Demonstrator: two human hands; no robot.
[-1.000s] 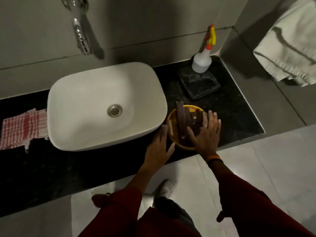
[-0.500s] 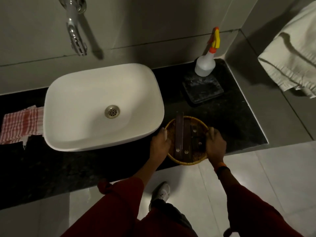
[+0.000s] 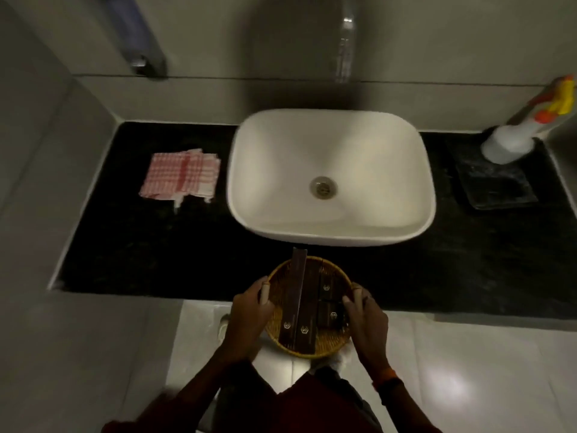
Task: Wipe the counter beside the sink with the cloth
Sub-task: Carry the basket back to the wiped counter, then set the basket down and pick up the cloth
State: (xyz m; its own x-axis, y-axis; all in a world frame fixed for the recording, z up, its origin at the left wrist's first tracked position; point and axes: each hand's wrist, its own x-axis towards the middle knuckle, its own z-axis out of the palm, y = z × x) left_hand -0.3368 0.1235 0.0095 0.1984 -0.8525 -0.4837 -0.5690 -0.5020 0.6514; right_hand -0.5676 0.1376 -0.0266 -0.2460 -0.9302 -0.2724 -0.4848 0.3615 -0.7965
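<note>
A red-and-white checked cloth [image 3: 181, 176] lies folded on the black counter [image 3: 150, 245], left of the white sink [image 3: 331, 176]. No hand touches it. My left hand [image 3: 249, 317] and my right hand [image 3: 365, 320] grip the two sides of a round wicker basket [image 3: 278, 329] that holds dark brown boxes [image 3: 296, 304]. The basket is lifted off the counter, over its front edge, in front of the sink.
A white spray bottle [image 3: 512, 142] with a yellow and orange trigger stands at the back right, by a dark square tray [image 3: 496, 185]. A tap [image 3: 345, 42] hangs above the sink. Grey walls close both counter ends. Light floor tiles [image 3: 468, 370] lie below.
Both hands closed on the basket rim and carried it from the counter right of the sink leftward to the front of the sink. The view swung left, showing the whole cloth.
</note>
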